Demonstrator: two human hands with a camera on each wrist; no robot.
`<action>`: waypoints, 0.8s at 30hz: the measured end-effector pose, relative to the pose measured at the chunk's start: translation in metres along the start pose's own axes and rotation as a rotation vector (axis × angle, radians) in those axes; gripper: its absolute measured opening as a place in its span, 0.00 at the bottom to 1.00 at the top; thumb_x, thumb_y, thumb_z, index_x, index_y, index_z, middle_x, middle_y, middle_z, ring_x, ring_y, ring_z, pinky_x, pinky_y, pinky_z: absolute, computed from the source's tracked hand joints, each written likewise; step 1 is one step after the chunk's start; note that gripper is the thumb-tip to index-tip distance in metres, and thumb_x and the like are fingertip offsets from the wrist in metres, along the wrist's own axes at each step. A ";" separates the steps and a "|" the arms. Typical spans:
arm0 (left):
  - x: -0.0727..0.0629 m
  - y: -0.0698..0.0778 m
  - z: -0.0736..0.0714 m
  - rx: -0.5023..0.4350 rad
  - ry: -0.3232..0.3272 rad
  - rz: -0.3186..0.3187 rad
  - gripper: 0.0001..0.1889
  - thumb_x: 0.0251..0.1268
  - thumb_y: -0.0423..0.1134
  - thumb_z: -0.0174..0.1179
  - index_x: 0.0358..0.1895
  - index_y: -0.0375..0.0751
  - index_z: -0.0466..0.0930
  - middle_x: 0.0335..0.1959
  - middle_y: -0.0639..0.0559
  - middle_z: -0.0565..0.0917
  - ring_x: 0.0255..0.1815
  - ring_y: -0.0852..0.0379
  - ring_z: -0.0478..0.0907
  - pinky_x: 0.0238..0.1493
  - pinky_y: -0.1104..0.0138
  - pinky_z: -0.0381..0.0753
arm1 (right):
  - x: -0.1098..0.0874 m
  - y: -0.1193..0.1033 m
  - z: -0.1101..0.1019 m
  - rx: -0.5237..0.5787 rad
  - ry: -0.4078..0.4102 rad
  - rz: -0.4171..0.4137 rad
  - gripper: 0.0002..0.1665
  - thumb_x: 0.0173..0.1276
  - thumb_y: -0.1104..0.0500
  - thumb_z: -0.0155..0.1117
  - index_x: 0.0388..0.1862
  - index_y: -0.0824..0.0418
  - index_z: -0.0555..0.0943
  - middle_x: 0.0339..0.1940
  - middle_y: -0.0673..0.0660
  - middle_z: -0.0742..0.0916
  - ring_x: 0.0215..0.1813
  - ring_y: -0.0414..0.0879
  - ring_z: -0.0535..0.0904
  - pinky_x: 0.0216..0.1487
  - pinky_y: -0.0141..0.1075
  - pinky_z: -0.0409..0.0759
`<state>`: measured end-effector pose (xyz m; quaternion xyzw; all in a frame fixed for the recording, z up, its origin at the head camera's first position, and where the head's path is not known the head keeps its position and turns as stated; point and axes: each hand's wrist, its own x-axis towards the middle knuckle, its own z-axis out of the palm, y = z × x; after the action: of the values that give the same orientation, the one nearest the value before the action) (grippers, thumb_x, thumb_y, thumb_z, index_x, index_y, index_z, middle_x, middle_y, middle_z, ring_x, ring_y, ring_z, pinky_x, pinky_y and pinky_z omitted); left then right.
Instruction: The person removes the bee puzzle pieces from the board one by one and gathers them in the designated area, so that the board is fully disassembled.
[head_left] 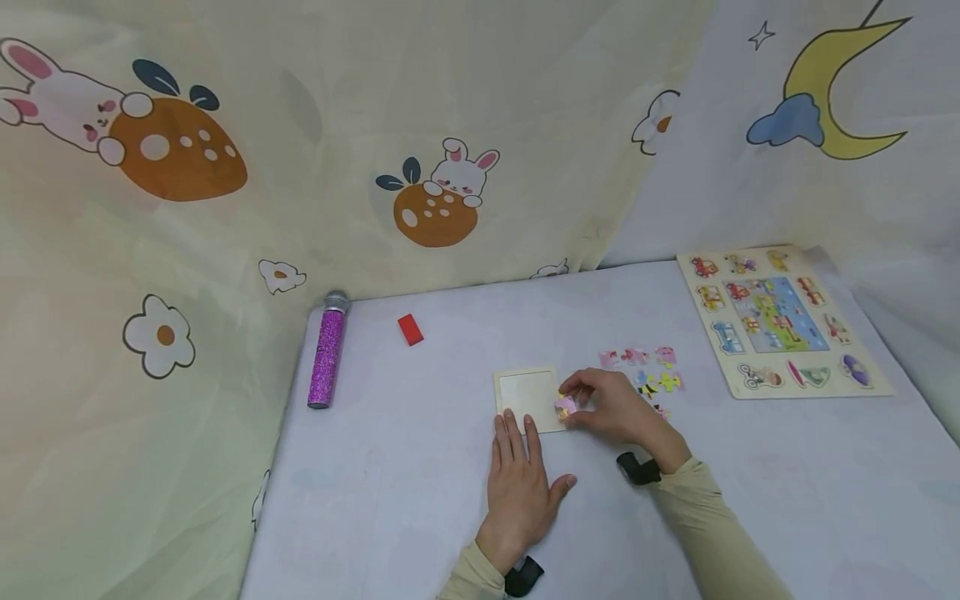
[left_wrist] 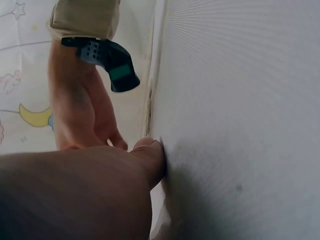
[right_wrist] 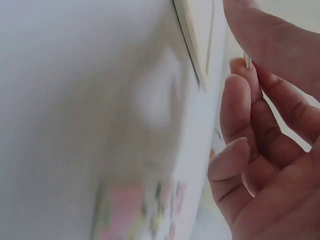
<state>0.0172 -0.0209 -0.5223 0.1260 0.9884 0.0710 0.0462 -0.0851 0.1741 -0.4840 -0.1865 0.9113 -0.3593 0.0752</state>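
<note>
A small square puzzle frame (head_left: 527, 374) with a pale wooden border lies flat on the white table. My left hand (head_left: 519, 492) rests beside it, fingers straight, fingertips on its lower left edge. Between thumb and fingers my right hand (head_left: 611, 407) pinches a pink and yellow puzzle piece (head_left: 565, 407) over the frame's right edge. In the right wrist view only a thin edge of that piece (right_wrist: 248, 61) shows. Several loose puzzle pieces (head_left: 668, 382) lie right of the frame, some hidden by the right hand.
At the back right lies a large wooden picture board (head_left: 720, 350). A red rectangular block (head_left: 410, 329) is at the back left, near a purple glittery microphone (head_left: 327, 354) along the table's left edge. A printed cloth (head_left: 315, 208) hangs behind the table (head_left: 405, 475).
</note>
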 end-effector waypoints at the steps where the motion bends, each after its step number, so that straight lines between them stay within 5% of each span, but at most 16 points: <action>1: 0.000 0.000 0.000 0.005 0.000 0.002 0.55 0.74 0.72 0.53 0.83 0.26 0.53 0.83 0.20 0.52 0.86 0.27 0.49 0.82 0.47 0.62 | -0.003 0.003 -0.005 0.007 0.006 0.005 0.24 0.54 0.62 0.87 0.49 0.58 0.88 0.39 0.48 0.89 0.40 0.43 0.80 0.45 0.39 0.81; 7: 0.000 0.001 0.001 0.007 -0.007 0.008 0.54 0.75 0.71 0.52 0.83 0.25 0.52 0.82 0.19 0.51 0.86 0.26 0.48 0.82 0.46 0.61 | -0.026 0.024 -0.040 0.020 0.053 0.045 0.23 0.55 0.60 0.87 0.49 0.58 0.88 0.39 0.50 0.89 0.43 0.48 0.81 0.45 0.43 0.80; 14: -0.001 0.001 -0.001 0.021 -0.021 0.007 0.54 0.76 0.71 0.50 0.83 0.25 0.51 0.82 0.18 0.50 0.86 0.26 0.48 0.82 0.46 0.61 | -0.058 0.061 -0.075 -0.030 0.085 0.111 0.25 0.58 0.59 0.85 0.54 0.59 0.87 0.44 0.52 0.91 0.43 0.48 0.81 0.39 0.33 0.73; 24: 0.000 -0.001 -0.005 0.004 -0.031 0.018 0.54 0.75 0.71 0.52 0.83 0.27 0.53 0.82 0.19 0.53 0.85 0.26 0.50 0.81 0.48 0.63 | -0.085 0.098 -0.094 -0.100 0.087 0.175 0.26 0.59 0.55 0.85 0.54 0.59 0.87 0.44 0.53 0.91 0.41 0.41 0.80 0.40 0.32 0.77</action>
<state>0.0166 -0.0228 -0.5176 0.1362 0.9865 0.0675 0.0605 -0.0604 0.3321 -0.4817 -0.0940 0.9433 -0.3131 0.0573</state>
